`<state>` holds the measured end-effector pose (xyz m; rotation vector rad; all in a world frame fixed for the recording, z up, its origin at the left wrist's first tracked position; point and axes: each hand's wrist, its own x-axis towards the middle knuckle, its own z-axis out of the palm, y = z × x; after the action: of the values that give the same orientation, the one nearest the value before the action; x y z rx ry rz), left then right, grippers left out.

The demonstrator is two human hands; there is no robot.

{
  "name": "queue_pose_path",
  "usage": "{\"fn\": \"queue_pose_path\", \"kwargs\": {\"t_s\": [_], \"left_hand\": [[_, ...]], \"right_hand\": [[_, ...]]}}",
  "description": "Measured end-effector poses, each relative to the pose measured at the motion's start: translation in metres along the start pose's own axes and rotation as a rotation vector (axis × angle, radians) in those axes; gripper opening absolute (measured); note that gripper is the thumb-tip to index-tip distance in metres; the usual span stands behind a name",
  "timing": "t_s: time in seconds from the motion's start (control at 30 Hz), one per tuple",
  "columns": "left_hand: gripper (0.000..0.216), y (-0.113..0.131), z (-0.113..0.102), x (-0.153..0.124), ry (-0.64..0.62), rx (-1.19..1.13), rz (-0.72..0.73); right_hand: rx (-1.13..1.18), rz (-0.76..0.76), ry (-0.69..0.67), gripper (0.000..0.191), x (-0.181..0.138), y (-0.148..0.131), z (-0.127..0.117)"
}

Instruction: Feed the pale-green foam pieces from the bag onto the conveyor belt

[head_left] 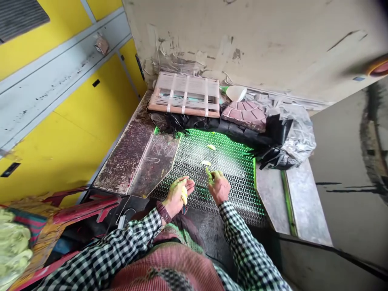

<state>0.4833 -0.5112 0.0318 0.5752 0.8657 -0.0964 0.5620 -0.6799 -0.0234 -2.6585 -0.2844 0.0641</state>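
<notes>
The person's left hand [178, 197] sits palm up above the near edge of a hexagonal wire mesh [230, 169]. Its fingers [190, 186] are slightly spread, with a pale yellow sliver [184, 198] against the palm, though I cannot tell whether they grip it. A dark narrow handle [183, 209] shows just below that hand, and a brown wristband [164, 212] circles the wrist. The right hand [218, 188] hangs just beside it, its fingers [214, 176] pinching a pale greenish-yellow piece [207, 173]. Two pale yellow scraps [206, 163] lie on the mesh ahead of the hands, one farther off than the other.

Green light glows up through the mesh, which lies beside a stained metal sheet [127, 157]. Along its far edge runs a black plastic sheet [242, 135], with crumpled silver foil [298, 135] bunched at the right. Behind these, against a scuffed beige wall [257, 40], stand a wooden slat frame [183, 95] bound with white straps, a pink scalloped block [244, 115] and a white cup-shaped object [236, 93]. Checked sleeves [251, 246] run down to both wrists.
</notes>
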Motion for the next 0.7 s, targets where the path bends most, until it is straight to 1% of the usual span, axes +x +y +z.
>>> {"fn": "queue_pose_path", "kwargs": {"t_s": [0.1, 0.13, 0.17, 0.2, 0.27, 0.33, 0.4, 0.43, 0.5, 0.6, 0.63, 0.7], "left_hand": [[0.013, 0.012, 0.001, -0.002, -0.006, -0.028, 0.007], [0.014, 0.016, 0.002, -0.002, -0.005, -0.045, 0.008], [0.015, 0.02, 0.003, -0.002, -0.008, -0.061, 0.005], [0.015, 0.023, 0.004, -0.002, -0.013, -0.075, -0.002], [0.017, 0.027, 0.006, -0.001, -0.032, -0.093, -0.021], [0.018, 0.028, 0.007, 0.002, -0.057, -0.102, -0.043], [0.02, 0.029, 0.006, 0.004, -0.093, -0.097, -0.067], [0.02, 0.029, 0.006, 0.005, -0.117, -0.088, -0.08], [0.022, 0.028, 0.005, 0.006, -0.171, -0.065, -0.106], [0.021, 0.026, 0.003, 0.004, -0.222, -0.041, -0.145], [0.021, 0.026, 0.001, 0.002, -0.231, -0.033, -0.161], [0.021, 0.027, -0.006, -0.003, -0.251, -0.01, -0.199]], "right_hand": [[0.165, 0.1, -0.17, 0.052, -0.005, -0.007, -0.007], [0.198, 0.147, -0.214, 0.057, -0.008, -0.009, -0.009], [0.204, 0.193, -0.227, 0.059, -0.012, -0.011, -0.01], [0.189, 0.228, -0.206, 0.059, -0.016, -0.013, -0.011], [0.149, 0.249, -0.111, 0.053, -0.024, -0.019, -0.013], [0.197, 0.188, -0.074, 0.044, -0.029, -0.026, -0.013], [0.264, 0.083, -0.092, 0.036, -0.024, -0.034, -0.012], [0.26, 0.034, -0.092, 0.033, -0.016, -0.037, -0.01], [0.165, -0.022, -0.051, 0.031, 0.013, -0.039, -0.007], [0.018, -0.021, 0.003, 0.032, 0.083, -0.03, -0.001], [0.006, -0.015, -0.003, 0.034, 0.108, -0.025, 0.0], [0.027, 0.051, -0.018, 0.038, 0.152, -0.017, 0.0]]}}
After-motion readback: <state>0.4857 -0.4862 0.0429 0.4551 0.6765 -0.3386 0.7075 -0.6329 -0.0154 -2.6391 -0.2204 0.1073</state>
